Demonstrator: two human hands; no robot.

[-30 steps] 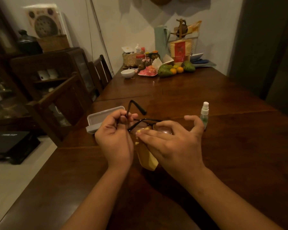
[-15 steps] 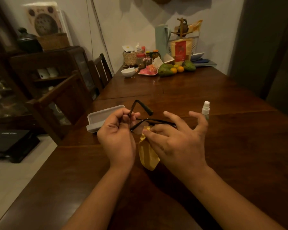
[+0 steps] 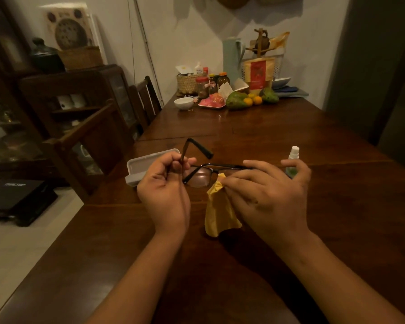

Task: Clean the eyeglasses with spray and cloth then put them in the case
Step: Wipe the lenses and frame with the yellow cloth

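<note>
Dark wooden table [image 3: 337, 230], both hands raised over it. Yellow cloth [image 3: 220, 213] hangs from right hand [image 3: 267, 199]; fingertips pinch its top against the eyeglasses [image 3: 200, 178], other fingers spread loose. Left hand [image 3: 164, 195] curls round one temple arm. Glasses held between the hands, clear of the tabletop. Beyond: grey case [image 3: 147, 163] at left, spray bottle [image 3: 293, 156] upright at right. Far end: white bowl [image 3: 184, 103], fruit [image 3: 239, 100].

- The table [image 3: 290, 141] is dark polished wood with a soft sheen.
- The eyeglasses [image 3: 200, 177] have a thin dark glossy frame.
- The yellow cloth [image 3: 220, 213] looks soft and matt.
- The case [image 3: 145, 163] is pale, smooth plastic.
</note>
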